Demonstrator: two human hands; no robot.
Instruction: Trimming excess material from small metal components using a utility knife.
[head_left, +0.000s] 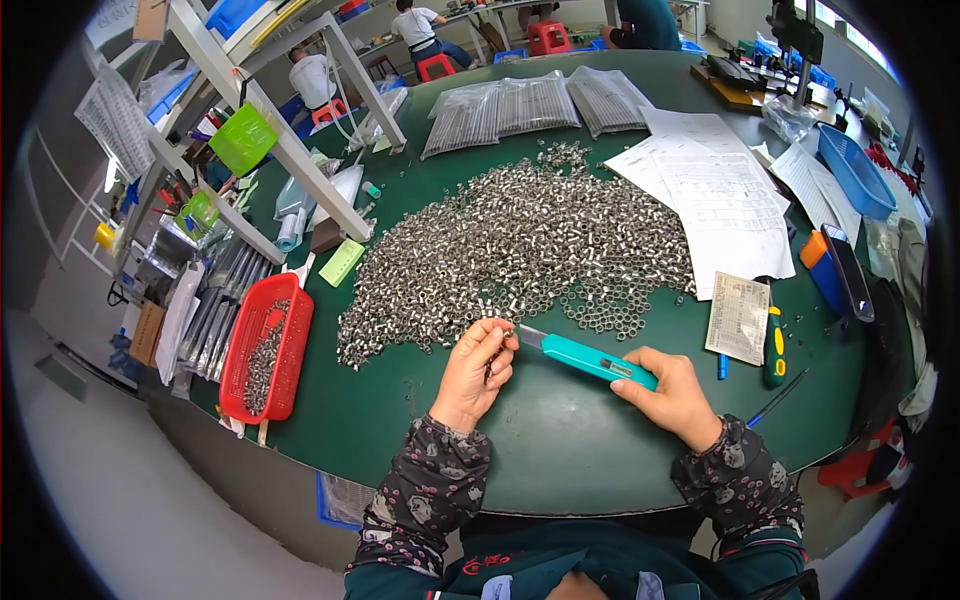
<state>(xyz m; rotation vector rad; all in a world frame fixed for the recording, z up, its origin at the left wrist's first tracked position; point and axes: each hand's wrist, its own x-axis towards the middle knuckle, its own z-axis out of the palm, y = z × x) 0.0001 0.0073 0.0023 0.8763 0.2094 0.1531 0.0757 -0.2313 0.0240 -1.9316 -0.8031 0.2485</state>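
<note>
Teal plastic makes up the handle of the utility knife [590, 360], held over the green tabletop [560, 450] with its blade [532, 338] pointing toward the left hand. The right hand [668, 392] is wrapped around the rear of that handle, thumb lying along it. The left hand [474, 372] is closed, pinching a small metal ring [508, 335] between thumb and fingers at the blade's tip; whether they touch cannot be told. More metal seems tucked in the curled fingers, though how many pieces is hidden. Beyond both hands spreads a broad pile of metal rings [520, 235], and a red basket [298, 350] at the left contains similar pieces. Each ring probably weighs little and feels hard and stiff, unlikely to crush, but its smooth, rounded wall could roll or slip. It is best taken by its outer wall, fingertips kept clear of the edge facing the blade. The knife looks light and rigid; its rear handle offers the safest hold, while the thin blade could snap if twisted sideways.
</note>
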